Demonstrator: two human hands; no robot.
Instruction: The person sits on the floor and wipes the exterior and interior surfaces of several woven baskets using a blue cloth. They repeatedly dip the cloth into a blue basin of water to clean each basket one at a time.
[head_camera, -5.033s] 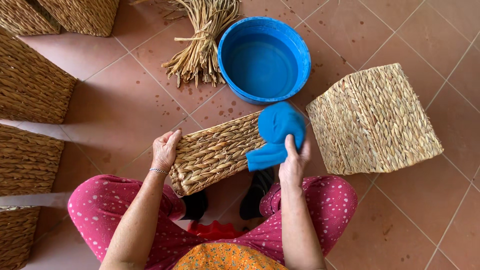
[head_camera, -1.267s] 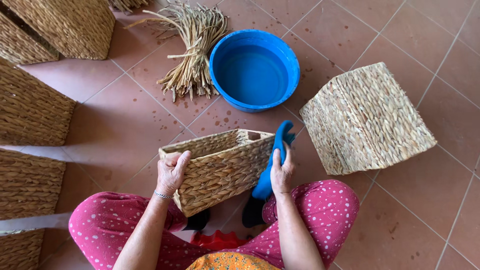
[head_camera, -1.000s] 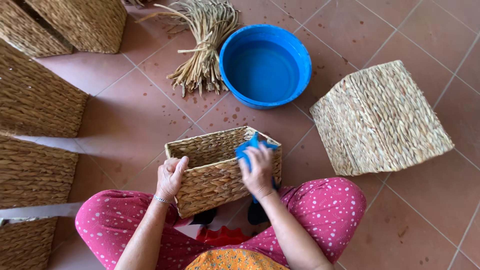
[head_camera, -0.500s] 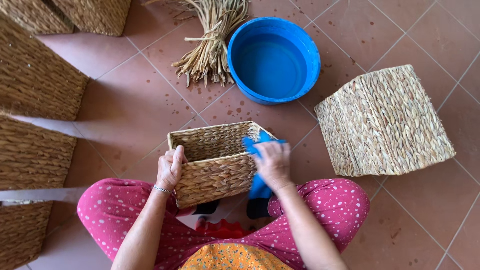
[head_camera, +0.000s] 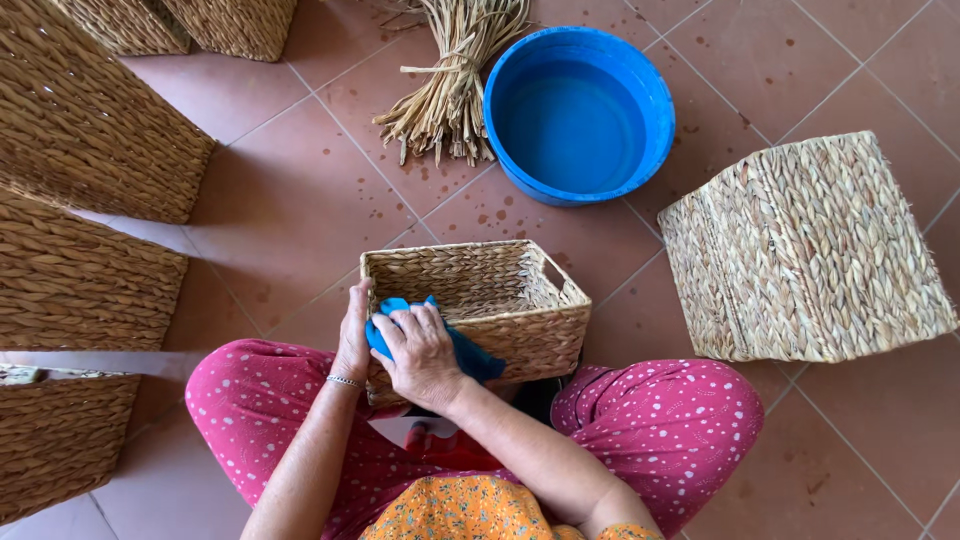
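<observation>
A small woven rectangular basket (head_camera: 500, 290) rests upright on my knees, its opening facing up. My left hand (head_camera: 354, 335) grips its near left corner. My right hand (head_camera: 422, 350) presses a blue cloth (head_camera: 470, 357) against the basket's near rim, beside the left hand. Part of the cloth is hidden under my fingers. I sit on the floor in pink dotted trousers.
A blue basin (head_camera: 580, 112) holding water stands ahead on the tiled floor. A bundle of dried reeds (head_camera: 450, 75) lies left of it. A large overturned woven basket (head_camera: 810, 250) sits at right. More woven baskets (head_camera: 85, 130) stack along the left.
The small basket turned from lying on its side to upright. My right hand carried the blue cloth from the basket's right end across to its near left rim.
</observation>
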